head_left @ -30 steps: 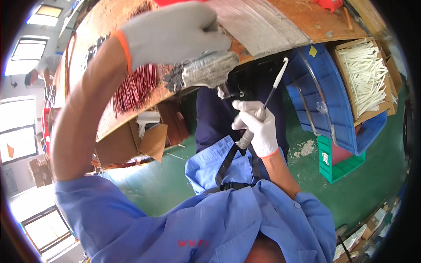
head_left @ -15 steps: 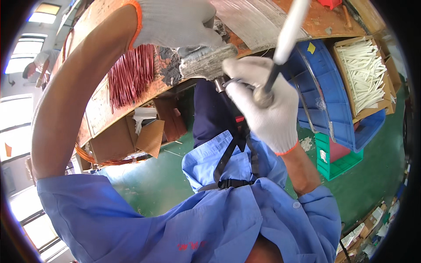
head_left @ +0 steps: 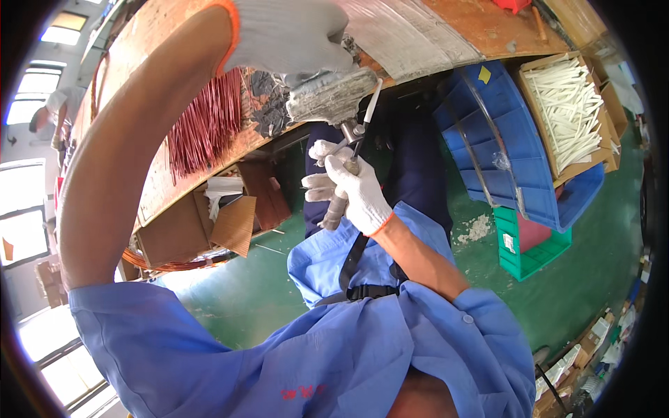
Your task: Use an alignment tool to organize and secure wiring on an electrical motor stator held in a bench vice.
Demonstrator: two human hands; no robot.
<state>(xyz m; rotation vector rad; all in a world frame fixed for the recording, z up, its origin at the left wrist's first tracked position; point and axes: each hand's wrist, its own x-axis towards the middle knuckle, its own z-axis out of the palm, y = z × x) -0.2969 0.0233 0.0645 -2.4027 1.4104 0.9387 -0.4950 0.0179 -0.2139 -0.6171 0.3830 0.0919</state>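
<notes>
Bench ran across the top of the head view, all worn orange-brown, and the gloved left hand was up there, laid over a grey wrapped block near the front edge. Couldn't tell how tight that grip was tbh, since the fingertips were mostly hidden. A metal stub poked out of the block's near side. The right hand, also gloved, was lower down in front of the body, thumb and forefinger pinched together on a thin rod with a dark shaft and a white, slightly hooked end, the other fingers loose off to the left. That white end pointed up by the block's right end, just beside the stub, but I couldn't say if anything touched. Left of the block, a bunch of reddish wires lay fanned out, with a cardboard box below the bench. Over on the right there was a blue bin, a carton full of white strips, and a green crate lower down
</notes>
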